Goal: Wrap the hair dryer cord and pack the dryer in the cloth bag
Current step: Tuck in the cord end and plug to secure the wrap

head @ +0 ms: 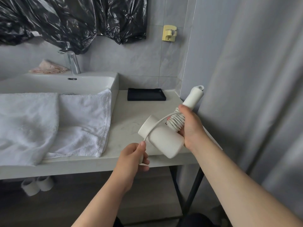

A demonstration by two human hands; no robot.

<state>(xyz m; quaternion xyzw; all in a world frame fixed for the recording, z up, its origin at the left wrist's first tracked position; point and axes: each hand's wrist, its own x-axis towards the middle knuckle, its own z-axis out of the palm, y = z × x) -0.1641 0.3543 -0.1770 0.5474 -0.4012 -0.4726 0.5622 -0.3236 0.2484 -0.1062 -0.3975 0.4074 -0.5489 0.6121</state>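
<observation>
Fingers (183, 110) of the right hand (191, 128) are wrapped round the handle of the hair dryer (164, 141), closed over the coiled turns of cord (176, 122). Fingers of the left hand (131, 159) are pinched narrow on the free end of the cord, with what looks like the plug enclosed in the palm; I cannot see its prongs.

I note the hair dryer is off-white and matte, with a short cylindrical barrel. It is held in the air above the front right corner of the bench (127, 115), barrel low and toward me, handle angled up and away, its hanging loop uppermost. Several tight turns of cord sit on the handle next to the barrel. One loose strand runs from the coil across the barrel's far end and down to the left hand.

The bench is a pale stone-look top on dark metal legs. Left of the hair dryer, a white towel (49, 122) is spread over the bench and the front edge of a white sink (114, 82). Behind the hair dryer lies a black tray (146, 94). Above it, on grey wall tile, are a yellow wall hook (169, 33) and black plastic sheeting (73, 22). To the right of the hair dryer hangs a grey curtain (254, 79).
</observation>
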